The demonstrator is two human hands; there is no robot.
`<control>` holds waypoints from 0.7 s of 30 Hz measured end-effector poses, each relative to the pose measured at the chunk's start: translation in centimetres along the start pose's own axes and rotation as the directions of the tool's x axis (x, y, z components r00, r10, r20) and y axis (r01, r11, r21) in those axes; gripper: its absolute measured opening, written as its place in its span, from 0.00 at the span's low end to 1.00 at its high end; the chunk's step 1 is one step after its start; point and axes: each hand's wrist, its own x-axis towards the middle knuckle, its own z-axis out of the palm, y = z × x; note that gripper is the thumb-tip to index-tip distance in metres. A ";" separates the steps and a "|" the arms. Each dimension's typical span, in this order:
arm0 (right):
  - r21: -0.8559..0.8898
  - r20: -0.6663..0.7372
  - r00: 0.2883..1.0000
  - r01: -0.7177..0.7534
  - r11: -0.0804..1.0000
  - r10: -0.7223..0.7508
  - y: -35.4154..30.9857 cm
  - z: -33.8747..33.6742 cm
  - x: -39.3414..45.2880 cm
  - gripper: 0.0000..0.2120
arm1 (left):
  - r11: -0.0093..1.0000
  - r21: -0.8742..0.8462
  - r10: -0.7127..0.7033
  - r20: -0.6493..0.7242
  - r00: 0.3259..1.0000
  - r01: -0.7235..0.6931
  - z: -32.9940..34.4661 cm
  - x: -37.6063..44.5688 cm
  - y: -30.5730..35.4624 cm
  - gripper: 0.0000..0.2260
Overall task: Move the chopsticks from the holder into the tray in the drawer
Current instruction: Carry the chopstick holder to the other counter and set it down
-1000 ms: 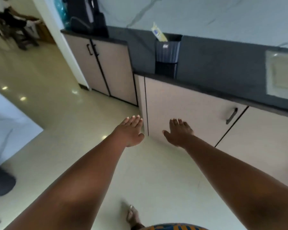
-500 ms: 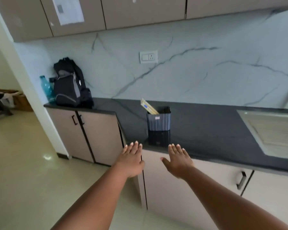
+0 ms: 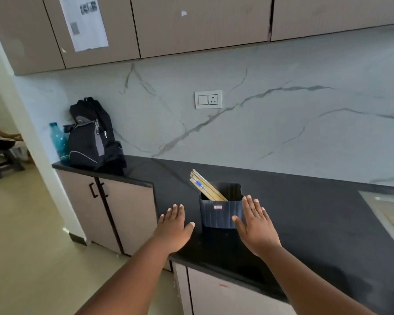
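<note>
A dark blue ribbed holder (image 3: 217, 213) stands on the black countertop (image 3: 305, 214) near its front edge. A bundle of wooden chopsticks (image 3: 204, 186) leans out of it toward the upper left. My left hand (image 3: 173, 228) hovers flat, fingers apart, just left of the holder. To the holder's right is my right hand (image 3: 256, 226), also flat with its fingers spread, its thumb overlapping the holder's lower right corner. Neither hand holds anything. No drawer or tray is in view.
A black backpack (image 3: 93, 135) and a blue bottle (image 3: 58, 140) sit at the counter's far left. A sink edge (image 3: 389, 212) shows at the right. Beige cabinet doors (image 3: 123, 212) run below, upper cabinets above. A person sits in the room at left.
The view has tilted up from the floor and lower cabinets to the countertop and wall. Both hands have risen and now flank the holder.
</note>
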 end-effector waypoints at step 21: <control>0.809 0.558 0.711 -0.582 -0.087 0.427 3.4 5.3 13.6 0.28 | -0.044 -0.937 -0.376 0.337 0.863 0.347 0.8 17.3 3.1 0.16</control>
